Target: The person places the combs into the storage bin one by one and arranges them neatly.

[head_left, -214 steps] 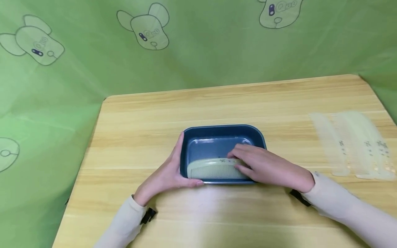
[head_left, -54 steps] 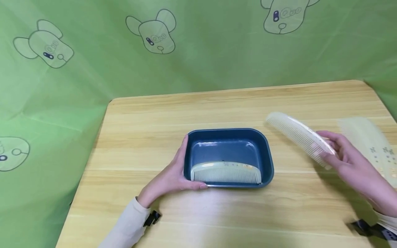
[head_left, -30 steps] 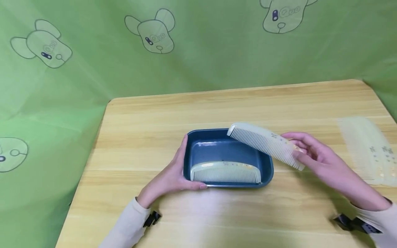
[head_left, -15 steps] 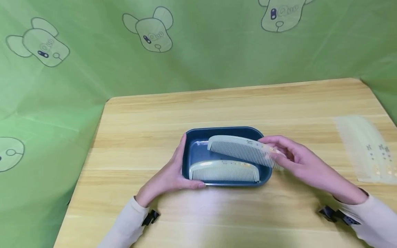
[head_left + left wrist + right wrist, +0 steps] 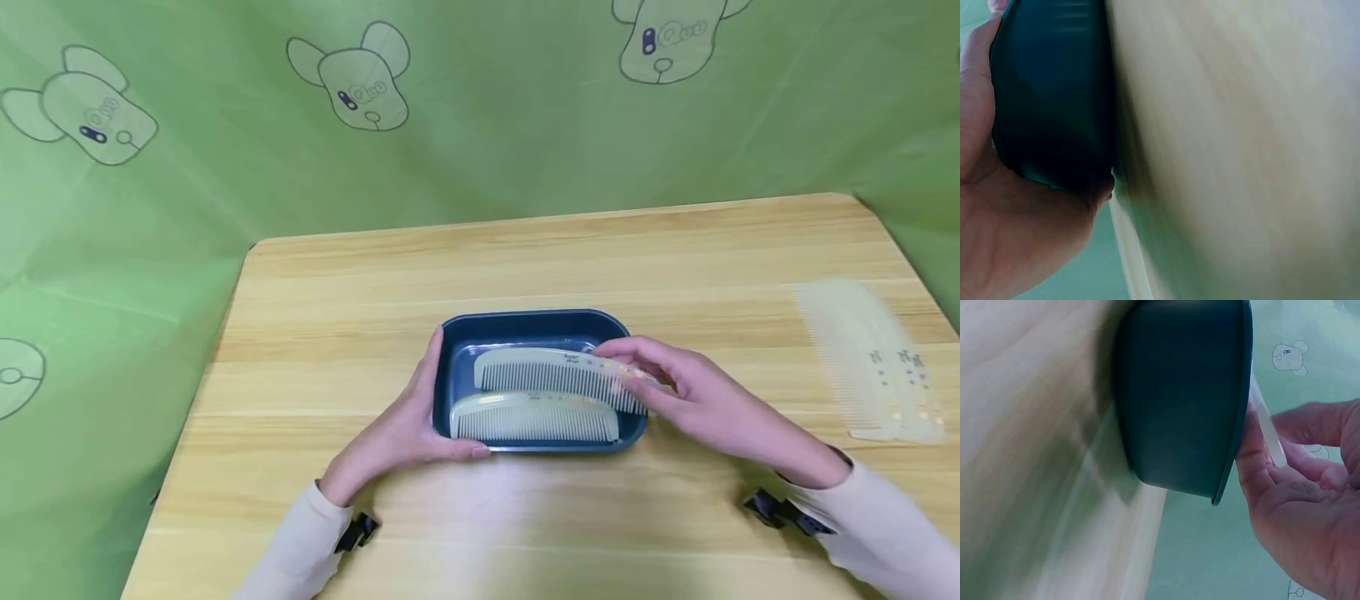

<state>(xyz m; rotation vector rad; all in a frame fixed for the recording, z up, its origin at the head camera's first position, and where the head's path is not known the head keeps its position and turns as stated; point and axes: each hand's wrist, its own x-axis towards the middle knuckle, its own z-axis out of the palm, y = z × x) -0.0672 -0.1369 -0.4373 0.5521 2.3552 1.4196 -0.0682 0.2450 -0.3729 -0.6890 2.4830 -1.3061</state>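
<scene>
A deep blue plastic box [image 5: 517, 327] stands at mid-table in the head view. My left hand [image 5: 408, 425] grips its left end, thumb along the front rim and fingers up the side; the left wrist view shows the palm against the box wall [image 5: 1054, 81]. Inside, along the front wall, lies a pale green comb [image 5: 532, 419], teeth toward me. My right hand [image 5: 678, 387] pinches the right end of a second pale comb [image 5: 525, 367], tilted over the box just behind the first. In the right wrist view this comb's end [image 5: 1269, 434] sits between thumb and fingers at the rim.
Several more pale combs [image 5: 855, 358] lie overlapping on the right side of the wooden table [image 5: 360, 317]. A green curtain [image 5: 480, 167] with mouse drawings hangs behind the table and at its sides.
The right hand let go of the first comb in the box, took another from the right-hand group, and brought it leftward and down over the box. The left hand stays at the box.
</scene>
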